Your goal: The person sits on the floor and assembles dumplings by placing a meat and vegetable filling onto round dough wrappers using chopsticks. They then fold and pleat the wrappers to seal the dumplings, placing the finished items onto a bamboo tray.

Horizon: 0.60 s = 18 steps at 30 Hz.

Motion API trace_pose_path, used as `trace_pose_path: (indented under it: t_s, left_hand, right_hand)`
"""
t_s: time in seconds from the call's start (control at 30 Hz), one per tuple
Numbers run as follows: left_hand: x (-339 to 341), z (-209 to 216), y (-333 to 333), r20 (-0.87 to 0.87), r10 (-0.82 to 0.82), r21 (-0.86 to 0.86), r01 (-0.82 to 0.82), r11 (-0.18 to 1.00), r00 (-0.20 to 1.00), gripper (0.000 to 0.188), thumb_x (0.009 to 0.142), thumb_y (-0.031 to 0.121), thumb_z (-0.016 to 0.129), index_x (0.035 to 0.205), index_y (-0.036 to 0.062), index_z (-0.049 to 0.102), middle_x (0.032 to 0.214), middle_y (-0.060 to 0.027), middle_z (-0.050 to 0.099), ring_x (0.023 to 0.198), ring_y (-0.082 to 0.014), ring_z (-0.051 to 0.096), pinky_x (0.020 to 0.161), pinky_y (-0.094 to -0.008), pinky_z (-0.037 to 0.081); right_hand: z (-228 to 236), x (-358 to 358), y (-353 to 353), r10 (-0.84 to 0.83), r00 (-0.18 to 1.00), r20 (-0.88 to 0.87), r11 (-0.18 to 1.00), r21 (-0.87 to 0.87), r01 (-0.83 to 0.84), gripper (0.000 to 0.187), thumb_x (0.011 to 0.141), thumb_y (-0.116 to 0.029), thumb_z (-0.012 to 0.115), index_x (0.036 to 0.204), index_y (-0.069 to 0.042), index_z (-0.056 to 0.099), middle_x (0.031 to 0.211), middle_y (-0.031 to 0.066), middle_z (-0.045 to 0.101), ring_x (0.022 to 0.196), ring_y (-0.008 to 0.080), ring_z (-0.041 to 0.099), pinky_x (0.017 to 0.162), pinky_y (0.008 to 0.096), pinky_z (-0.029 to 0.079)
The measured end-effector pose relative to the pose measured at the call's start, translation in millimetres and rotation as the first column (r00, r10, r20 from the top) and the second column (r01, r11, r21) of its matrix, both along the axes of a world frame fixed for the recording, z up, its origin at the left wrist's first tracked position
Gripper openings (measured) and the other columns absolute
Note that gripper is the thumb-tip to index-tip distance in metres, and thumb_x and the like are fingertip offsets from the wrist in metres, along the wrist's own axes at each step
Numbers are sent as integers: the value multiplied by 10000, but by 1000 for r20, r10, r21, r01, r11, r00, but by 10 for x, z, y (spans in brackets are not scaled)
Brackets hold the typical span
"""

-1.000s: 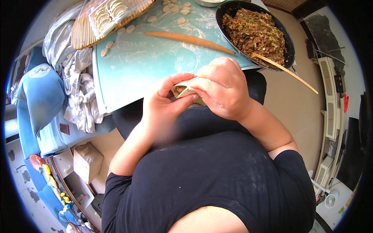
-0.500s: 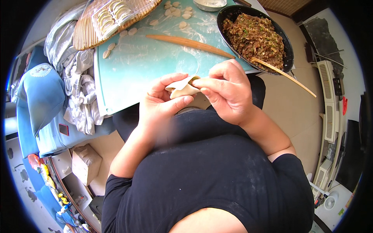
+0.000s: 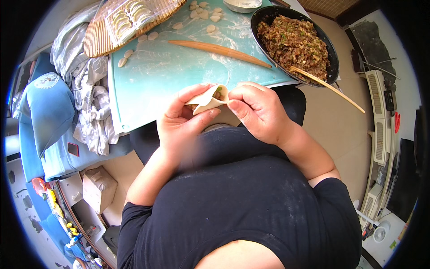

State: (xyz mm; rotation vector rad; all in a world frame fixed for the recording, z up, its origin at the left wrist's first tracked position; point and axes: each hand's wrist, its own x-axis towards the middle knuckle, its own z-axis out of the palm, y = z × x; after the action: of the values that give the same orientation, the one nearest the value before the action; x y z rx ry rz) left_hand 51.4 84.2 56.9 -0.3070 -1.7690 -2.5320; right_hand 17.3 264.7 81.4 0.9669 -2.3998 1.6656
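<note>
Between my hands, above the near edge of the mat, is a half-folded dumpling with meat filling showing at its open right side. My left hand holds it, fingers behind and thumb pressed on the front. My right hand pinches the wrapper's right edge between thumb and forefinger. A tapered wooden rolling pin lies on the floured mat beyond my hands. To the right, a black pan holds minced filling, with chopsticks resting across its near rim.
A woven tray with a clear box of finished dumplings stands at the far left. Small dough pieces lie scattered at the back, near a white flour bowl. Left of the table are crumpled grey cloth and a blue cushion.
My right thumb and forefinger have shifted to the wrapper's right edge. The dumpling has tilted, and its right side gapes wider, showing more filling.
</note>
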Motion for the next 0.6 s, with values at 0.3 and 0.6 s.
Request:
trace_pose_path:
  t_s: [0.3,0.6]
  left_hand:
    - [-32,-65,-13,-195,36,-207,-77,975,980,450,735,-126,630,1155,1,531,1159,-116,560,1063,-190,547,900,-301,453]
    - [-6,-57,-1,-125,27,-207,-53,977,992,444,735,-118,639,1146,19,541,1150,-92,564,1060,-175,548,893,-287,456]
  right_hand:
    - [64,-6,-47,-26,981,-192,992,116,49,122,791,-146,629,772,-47,561,702,97,552,597,280,552,531,344,444]
    - [-45,-73,-42,-8,919,-393,996,83,43,104,772,-49,642,842,-15,573,691,118,569,578,281,549,529,328,448]
